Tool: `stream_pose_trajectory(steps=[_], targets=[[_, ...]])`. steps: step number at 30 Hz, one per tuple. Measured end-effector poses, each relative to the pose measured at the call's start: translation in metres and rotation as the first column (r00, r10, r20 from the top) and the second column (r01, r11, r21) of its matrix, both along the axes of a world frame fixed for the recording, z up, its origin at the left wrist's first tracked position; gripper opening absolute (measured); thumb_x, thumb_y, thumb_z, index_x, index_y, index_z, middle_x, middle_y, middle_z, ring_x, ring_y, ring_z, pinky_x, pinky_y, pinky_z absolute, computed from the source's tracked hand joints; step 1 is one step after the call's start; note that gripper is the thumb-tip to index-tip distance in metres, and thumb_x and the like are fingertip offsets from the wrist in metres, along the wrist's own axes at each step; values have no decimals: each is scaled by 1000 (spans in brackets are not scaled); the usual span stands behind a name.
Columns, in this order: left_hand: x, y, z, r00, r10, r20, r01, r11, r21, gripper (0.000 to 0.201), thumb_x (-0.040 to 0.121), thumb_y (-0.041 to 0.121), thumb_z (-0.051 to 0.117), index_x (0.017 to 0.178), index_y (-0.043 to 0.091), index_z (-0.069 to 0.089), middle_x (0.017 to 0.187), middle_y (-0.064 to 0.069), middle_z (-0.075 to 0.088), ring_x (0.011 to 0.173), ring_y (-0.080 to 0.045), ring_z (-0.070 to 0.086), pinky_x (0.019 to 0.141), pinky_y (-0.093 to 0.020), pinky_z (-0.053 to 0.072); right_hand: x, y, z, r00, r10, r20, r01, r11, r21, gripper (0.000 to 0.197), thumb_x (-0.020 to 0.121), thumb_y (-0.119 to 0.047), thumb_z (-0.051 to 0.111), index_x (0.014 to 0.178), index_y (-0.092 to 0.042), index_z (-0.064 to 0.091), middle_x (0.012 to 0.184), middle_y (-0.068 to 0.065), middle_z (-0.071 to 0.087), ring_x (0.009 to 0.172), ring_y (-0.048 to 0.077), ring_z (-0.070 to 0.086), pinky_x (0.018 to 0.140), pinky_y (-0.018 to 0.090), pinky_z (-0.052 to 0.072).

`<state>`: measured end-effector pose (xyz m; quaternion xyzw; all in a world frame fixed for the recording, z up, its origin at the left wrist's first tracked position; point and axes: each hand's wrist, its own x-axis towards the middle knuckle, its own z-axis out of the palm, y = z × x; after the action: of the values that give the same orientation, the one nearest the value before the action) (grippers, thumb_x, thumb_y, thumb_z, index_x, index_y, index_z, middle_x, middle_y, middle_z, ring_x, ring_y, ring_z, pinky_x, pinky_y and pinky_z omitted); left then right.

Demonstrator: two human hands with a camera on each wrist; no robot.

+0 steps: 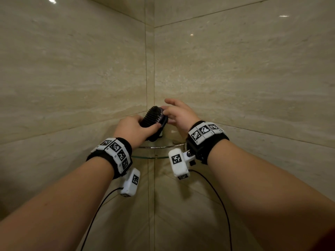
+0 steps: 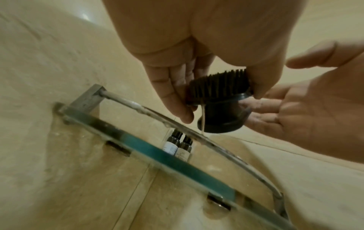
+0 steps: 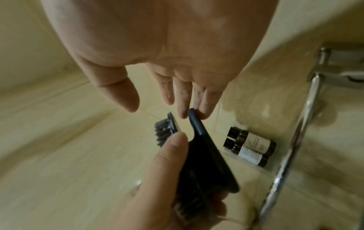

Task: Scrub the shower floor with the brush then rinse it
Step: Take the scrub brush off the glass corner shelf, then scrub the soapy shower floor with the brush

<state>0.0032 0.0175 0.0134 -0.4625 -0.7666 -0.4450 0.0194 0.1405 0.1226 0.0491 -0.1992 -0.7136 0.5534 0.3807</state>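
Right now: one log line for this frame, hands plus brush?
left hand: grips brush | right hand: open, fingertips touching brush handle | place: above corner glass shelf | scrubbing: not yet begun

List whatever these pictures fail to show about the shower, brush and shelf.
1. Shower floor: in no view; walls and arms fill the frames.
2. Bottle labels: blurred and too small in both wrist views.
3. Brush handle: covered by the left hand in the head view.
4. Shelf far end: cut off, left wrist view.
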Motion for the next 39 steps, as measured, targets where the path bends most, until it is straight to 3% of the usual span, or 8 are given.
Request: stream_pose_trajectory(steps=[4,8,15,19,22,25,31,39], targets=[[4,-5,-7,969,-108,222,77,987,142,44,82,59,77,96,17,72,80,1,77,71,-17,75,71,-42,64,-3,-3,-6,978,8,-207,-54,974,-220,40,82,-13,65,121,-17,61,123,14,66,110,26,69,93,36,55],[11,-17,-13,794,-317,518,144,927,347,63,77,56,83,105,1,71,91,-16,78,82,-35,77,78,-60,62,-9,-15,-19,970,19,-243,-98,945,-314,29,96,-20,62,121,-7,62,111,13,70,97,26,70,73,34,58],[20,-42,-39,663,-370,650,139,915,379,62,84,54,77,116,2,69,98,-19,77,86,-35,77,72,-40,60,-27,-49,-54,1000,16,0,-16,997,-79,54,83,-58,61,113,-14,72,104,6,77,101,22,73,97,50,54],[18,-66,-71,661,-318,679,85,931,354,71,84,58,75,124,1,62,101,-17,77,88,-37,76,70,-40,60,-36,-68,-80,998,26,63,-24,999,-25,38,94,-48,57,106,-14,72,101,6,76,96,22,73,93,48,56],[20,-90,-95,639,-283,715,28,938,346,73,85,60,72,127,2,61,102,-17,76,85,-39,74,68,-39,56,-43,-87,-103,995,54,83,-53,999,-13,43,87,-55,58,104,-17,69,92,6,75,83,27,73,71,47,60],[17,-118,-120,626,-260,735,-24,936,351,78,82,73,68,127,9,65,112,-20,72,86,-32,73,75,-43,58,-49,-106,-131,984,140,110,-142,990,7,30,95,-51,53,100,-23,64,77,4,65,60,24,61,44,32,44],[38,-178,-167,531,-46,846,-348,899,267,57,94,66,59,120,17,66,101,-4,70,89,-24,70,92,-47,58,-47,-137,-193,910,323,261,-307,946,-102,40,87,-55,48,98,-20,62,73,3,62,61,27,60,46,31,40],[104,-276,-242,252,145,957,-759,643,102,48,94,59,64,117,17,59,94,-3,64,83,-24,67,74,-37,56,-31,-192,-278,689,577,437,-481,816,-319,41,91,-52,56,78,-14,68,70,12,61,58,29,59,49,33,44]])
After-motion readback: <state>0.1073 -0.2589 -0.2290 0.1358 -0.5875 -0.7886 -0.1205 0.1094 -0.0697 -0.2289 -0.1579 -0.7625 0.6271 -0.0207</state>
